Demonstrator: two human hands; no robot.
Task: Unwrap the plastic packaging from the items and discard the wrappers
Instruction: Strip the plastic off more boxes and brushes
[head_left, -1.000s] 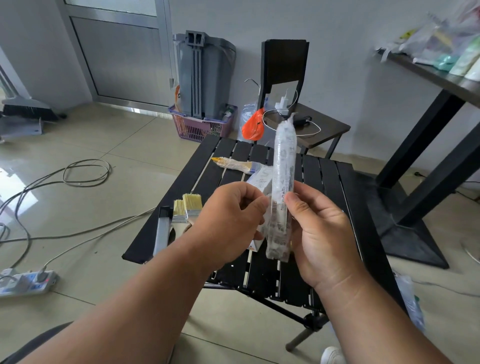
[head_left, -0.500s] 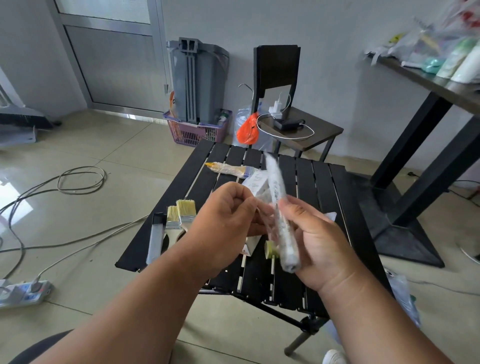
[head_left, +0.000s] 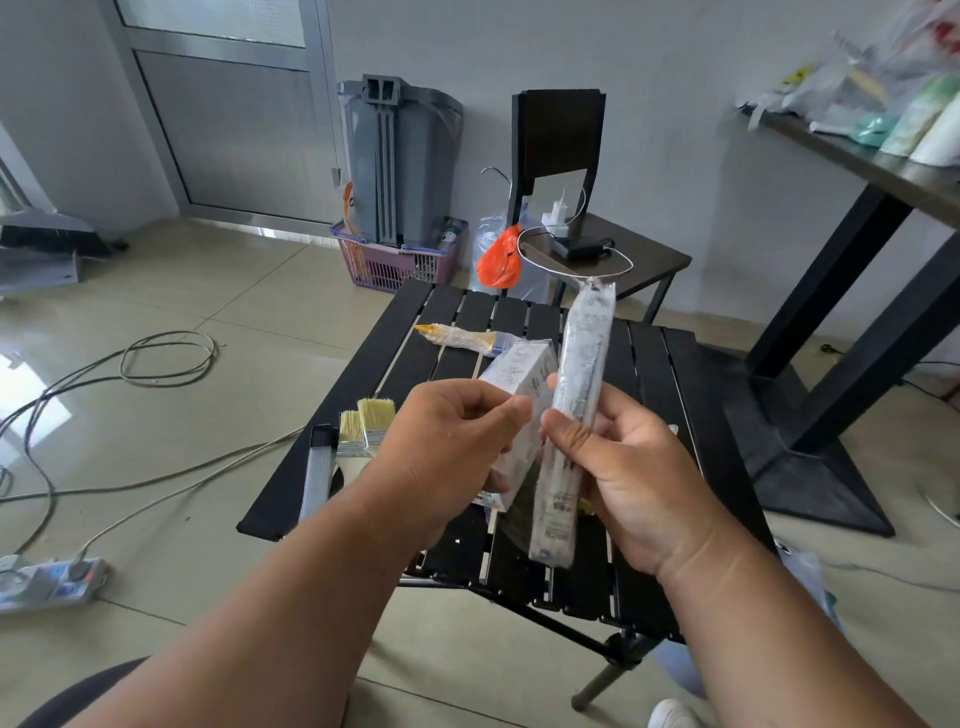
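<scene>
1. The right hand (head_left: 631, 478) grips a long plastic-wrapped item (head_left: 574, 415), nearly upright, above the black slatted bench (head_left: 670, 374).
2. The left hand (head_left: 447, 452) pinches a white box (head_left: 519, 384) just left of that item.
3. On the bench lie another wrapped brush (head_left: 460, 336) beyond the hands and two bare brushes (head_left: 363, 423) at its left edge.

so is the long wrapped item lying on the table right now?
No, the long wrapped item is held up above the black slatted table, gripped by the right hand.
</scene>
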